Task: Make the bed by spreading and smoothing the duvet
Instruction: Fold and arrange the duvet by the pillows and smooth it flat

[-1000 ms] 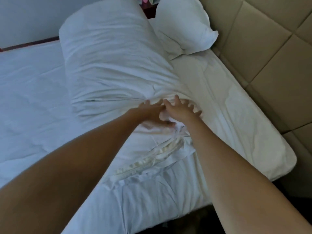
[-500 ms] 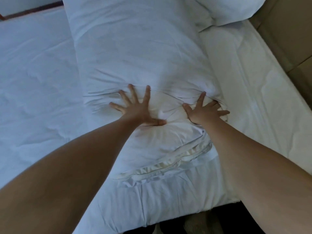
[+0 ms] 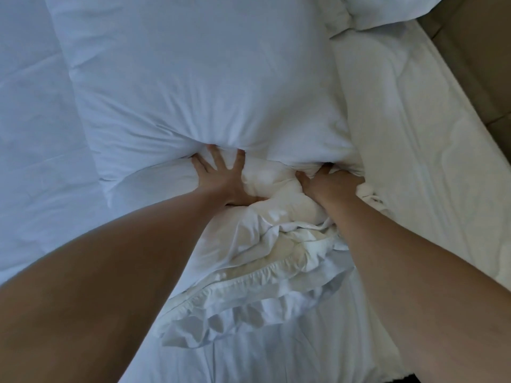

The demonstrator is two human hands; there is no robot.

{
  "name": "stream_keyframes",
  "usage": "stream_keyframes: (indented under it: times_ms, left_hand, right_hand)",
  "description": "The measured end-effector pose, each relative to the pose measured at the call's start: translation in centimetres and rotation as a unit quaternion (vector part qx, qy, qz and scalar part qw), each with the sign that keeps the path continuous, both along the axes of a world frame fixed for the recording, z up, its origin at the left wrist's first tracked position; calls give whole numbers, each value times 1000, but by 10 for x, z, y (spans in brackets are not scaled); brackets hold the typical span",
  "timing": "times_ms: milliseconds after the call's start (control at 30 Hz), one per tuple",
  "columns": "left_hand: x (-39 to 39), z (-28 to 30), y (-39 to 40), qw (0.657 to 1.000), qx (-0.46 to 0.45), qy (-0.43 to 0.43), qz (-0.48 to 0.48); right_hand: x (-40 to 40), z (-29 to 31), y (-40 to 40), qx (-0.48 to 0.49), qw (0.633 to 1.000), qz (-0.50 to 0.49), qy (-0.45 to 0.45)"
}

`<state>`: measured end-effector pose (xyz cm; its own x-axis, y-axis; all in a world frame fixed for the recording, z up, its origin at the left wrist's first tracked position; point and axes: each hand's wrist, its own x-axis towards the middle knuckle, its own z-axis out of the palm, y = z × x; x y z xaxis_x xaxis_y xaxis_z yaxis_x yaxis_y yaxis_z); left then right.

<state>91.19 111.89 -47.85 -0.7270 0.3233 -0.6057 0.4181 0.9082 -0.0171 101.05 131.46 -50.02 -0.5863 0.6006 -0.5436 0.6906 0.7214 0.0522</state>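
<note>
- My left hand (image 3: 221, 175) lies flat on the folded white duvet (image 3: 199, 87), fingers straight and spread wide apart, their tips pushed under the puffy fold above them.
- My right hand (image 3: 329, 181) is beside it, a little nearer the bed's right edge, with its fingers curled and bunching a handful of duvet cloth; the fingertips are buried in the fabric, so I cannot see them.
- Between my two hands the cloth rises in a soft, crumpled lump.
- The duvet is folded into a thick, long roll that runs up the middle of the bed from the near edge toward the far end, covering only a strip of it.
- Its near end, just below my wrists, is rumpled, with a cream-coloured ruffled seam (image 3: 249, 275) showing in the creases.
- The white bottom sheet (image 3: 36, 150) lies bare on the left side of the bed, lightly wrinkled.
- Along the bed's right edge a quilted cream mattress pad (image 3: 414, 150) is uncovered.
- A white pillow (image 3: 387, 9) sits at the far right corner of the bed, touching the end of the duvet roll.
- A tan padded wall panel (image 3: 475, 51) stands just beyond the bed's right edge.
- Both my bare forearms reach in from the near edge.
</note>
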Motion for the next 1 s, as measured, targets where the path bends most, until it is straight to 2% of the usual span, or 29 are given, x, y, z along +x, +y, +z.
stream_keyframes:
  times_ms: [133, 200, 267, 367, 467, 500, 533, 600, 667, 767, 900, 1000]
  left_hand:
    - [-2, 9, -1, 1000, 7, -14, 1]
    - [-1, 20, -6, 1000, 19, -17, -6]
    - [-4, 39, -18, 997, 76, 16, -13]
    - [-14, 70, -48, 975, 143, 160, -57]
    - [-33, 91, -65, 916, 215, 313, -132]
    - [-45, 99, -68, 898, 228, 352, -137]
    - [-59, 107, -70, 894, 224, 369, -118]
    - [-92, 123, -71, 925, 204, 320, -13]
    - [-127, 131, -71, 954, 197, 203, 96]
    - [-170, 129, -65, 972, 174, 113, 107]
    - [-215, 113, -49, 976, 175, 34, 121]
    - [-237, 84, -36, 974, 169, 15, 148]
  right_hand:
    - [-2, 6, -5, 22, 1000, -1, 1]
    - [1, 22, -10, 32, 999, -19, 29]
    - [-1, 41, -23, 32, 993, -67, 89]
    - [-17, 64, -49, 20, 971, -102, 215]
    - [-49, 82, -73, 12, 948, -133, 289]
    - [-61, 89, -80, 8, 938, -137, 317]
    - [-73, 94, -87, 5, 928, -122, 352]
    - [-100, 105, -93, 21, 914, -38, 404]
    - [-134, 117, -87, 58, 911, 71, 403]
    - [-195, 136, -63, 68, 921, 172, 342]
    - [-259, 134, -27, -22, 966, 143, 215]
    - [-281, 104, -11, -43, 977, 133, 160]
